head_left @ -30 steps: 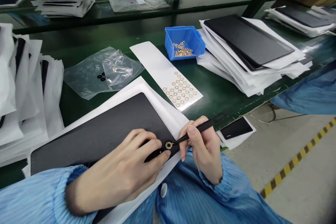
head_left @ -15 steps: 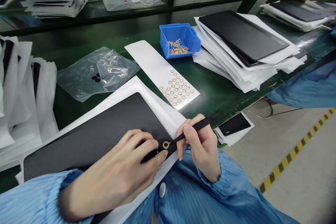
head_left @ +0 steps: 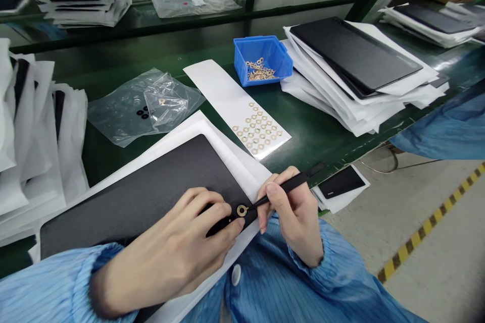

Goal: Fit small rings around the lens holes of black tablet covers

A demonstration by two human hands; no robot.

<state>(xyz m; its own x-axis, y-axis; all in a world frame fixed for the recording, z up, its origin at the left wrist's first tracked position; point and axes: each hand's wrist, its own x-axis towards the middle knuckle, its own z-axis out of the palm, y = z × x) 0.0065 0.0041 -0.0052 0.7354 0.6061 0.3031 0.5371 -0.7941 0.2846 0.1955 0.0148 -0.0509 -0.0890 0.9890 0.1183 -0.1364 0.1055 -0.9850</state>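
A dark flat panel (head_left: 151, 186) lies on white sheets (head_left: 223, 146) in front of me. My left hand (head_left: 178, 242) rests over its right part, fingers bent, with thumb and index fingertips beside a small gold ring (head_left: 242, 210) at the panel's corner. Whether those fingers grip anything is hidden. Black tweezers (head_left: 291, 181) are pinched in my right hand (head_left: 290, 207), their tip touching the ring's right edge. A white strip (head_left: 212, 86) beyond the panel carries several more gold rings.
A blue bin (head_left: 263, 58) of gold parts stands behind the strip. Clear plastic bags (head_left: 125, 111) lie to its left. Stacks of panels and white sheets stand at right (head_left: 356, 55) and left (head_left: 41, 151). A person's blue sleeve (head_left: 447, 121) shows at right.
The whole view has shifted slightly, so things sit a little further right. Both hands, the tweezers and the ring keep nearly the same places on the panel.
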